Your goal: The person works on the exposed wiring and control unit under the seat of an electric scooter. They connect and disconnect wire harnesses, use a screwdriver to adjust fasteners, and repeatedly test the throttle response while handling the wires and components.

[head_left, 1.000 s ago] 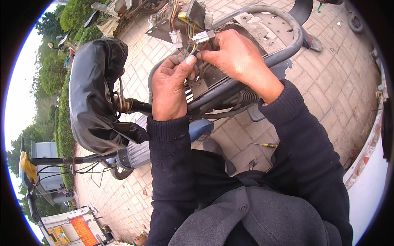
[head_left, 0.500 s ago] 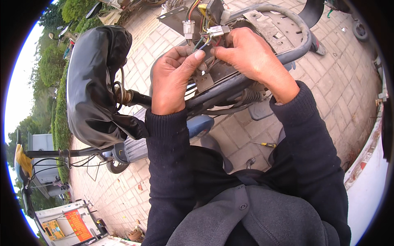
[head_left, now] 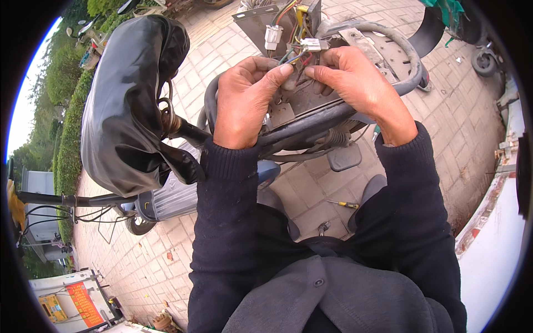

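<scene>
Both hands work among coloured wires (head_left: 297,57) in the opened rear frame (head_left: 300,119) of an electric scooter. My left hand (head_left: 247,97) pinches thin wires between thumb and fingers, just below the white connectors (head_left: 311,44). My right hand (head_left: 358,83) is closed at the same bundle, thumb and index on wires near a red one; its other fingertips are partly hidden. Another white plug (head_left: 273,36) hangs above my left hand from a metal box (head_left: 250,25) carrying more wires. A curved tube rail (head_left: 408,47) runs behind my right hand.
A black covered seat (head_left: 127,100) stands upright at left, above the footboard (head_left: 172,200). A yellow-handled screwdriver (head_left: 347,204) lies on the paving (head_left: 302,188) between my feet. A spare small wheel (head_left: 483,62) is at upper right, a white surface (head_left: 486,238) at lower right, hedges (head_left: 66,139) at far left.
The view has shifted, so the scooter sits higher and the hands appear slightly right. Both hands stay pinched at the wire bundle, with only small finger movements.
</scene>
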